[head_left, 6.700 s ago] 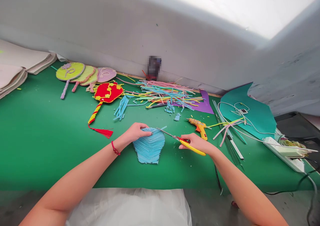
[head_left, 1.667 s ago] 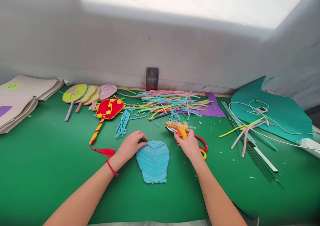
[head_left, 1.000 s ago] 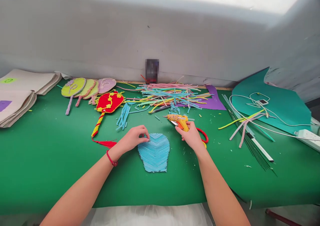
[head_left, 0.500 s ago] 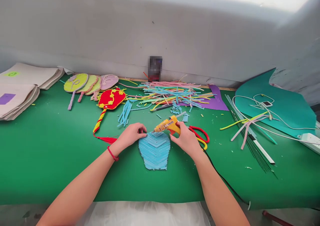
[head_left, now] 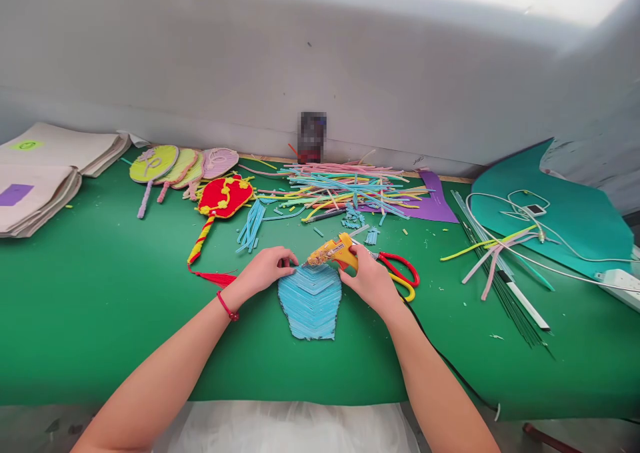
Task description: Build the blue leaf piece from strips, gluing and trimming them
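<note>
A light-blue panel (head_left: 311, 306) lies flat on the table, covered with pipe-cleaner strips in a chevron pattern. At its upper left edge, my left hand (head_left: 270, 266) is closed with bent fingers, thumb and fingertips on the rim. My right hand (head_left: 369, 276) is wrapped around the handle of a yellow hot glue gun (head_left: 333, 249). The gun's nozzle points left and down at the panel's top edge, close to my left fingertips. Just behind my right hand lie scissors (head_left: 400, 269) with red and yellow handles, their blades partly hidden.
Behind the panel lie blue pipe cleaners (head_left: 253, 223), short cut pieces (head_left: 354, 216) and a multicoloured pile (head_left: 350, 183). A red fan (head_left: 225, 196) and several pastel fans (head_left: 155, 163) sit left. Wires (head_left: 515, 303), a cable (head_left: 560, 236) and a power strip (head_left: 620, 283) are right.
The glue gun's nozzle has shifted slightly left along the panel's top edge. My left hand stays at the same rim; the whole view has moved a little.
</note>
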Demonstrator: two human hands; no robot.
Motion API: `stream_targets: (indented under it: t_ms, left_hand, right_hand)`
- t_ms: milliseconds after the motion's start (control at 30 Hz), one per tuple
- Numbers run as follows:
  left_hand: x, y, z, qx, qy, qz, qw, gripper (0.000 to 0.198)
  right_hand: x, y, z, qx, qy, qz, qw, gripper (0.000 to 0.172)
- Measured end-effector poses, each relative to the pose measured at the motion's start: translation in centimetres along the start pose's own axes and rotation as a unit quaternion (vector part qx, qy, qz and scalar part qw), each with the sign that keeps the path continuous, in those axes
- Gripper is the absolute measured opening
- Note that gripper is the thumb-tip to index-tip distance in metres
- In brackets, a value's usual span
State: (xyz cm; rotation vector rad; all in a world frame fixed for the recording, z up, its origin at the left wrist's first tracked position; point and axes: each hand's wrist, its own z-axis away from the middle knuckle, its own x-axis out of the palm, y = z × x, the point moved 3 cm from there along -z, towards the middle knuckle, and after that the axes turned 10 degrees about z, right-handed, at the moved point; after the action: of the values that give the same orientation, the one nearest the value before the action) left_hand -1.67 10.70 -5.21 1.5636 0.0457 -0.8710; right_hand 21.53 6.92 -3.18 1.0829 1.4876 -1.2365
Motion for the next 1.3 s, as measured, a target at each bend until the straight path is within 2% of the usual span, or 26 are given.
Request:
stream_targets:
  t_ms: [433,667,933,1300]
  left_hand:
    - [0.0,0.3,0.1,-0.001,-0.001,-0.001,1.0,0.019]
    - [0.0,0.3,0.1,-0.001,-0.002,-0.004,1.0,0.017]
    - [0.0,0.3,0.1,0.001,-0.003,-0.009,1.0,0.016]
    - [0.0,0.4,0.1,-0.006,-0.006,-0.005,1.0,0.016]
  right_hand:
    - [0.1,-0.1,0.1,-0.011,0.001,-0.005,1.0,0.037]
    - [-0.2,-0.1,0.3,-0.031,-0.003,-0.01,0.999,0.031]
    - [-0.7,-0.3,0.4,-0.016,-0.023,-0.012,1.0,0.029]
    - [-1.3,0.3,0.6,-0.018,-0.017,-0.028,0.999,0.029]
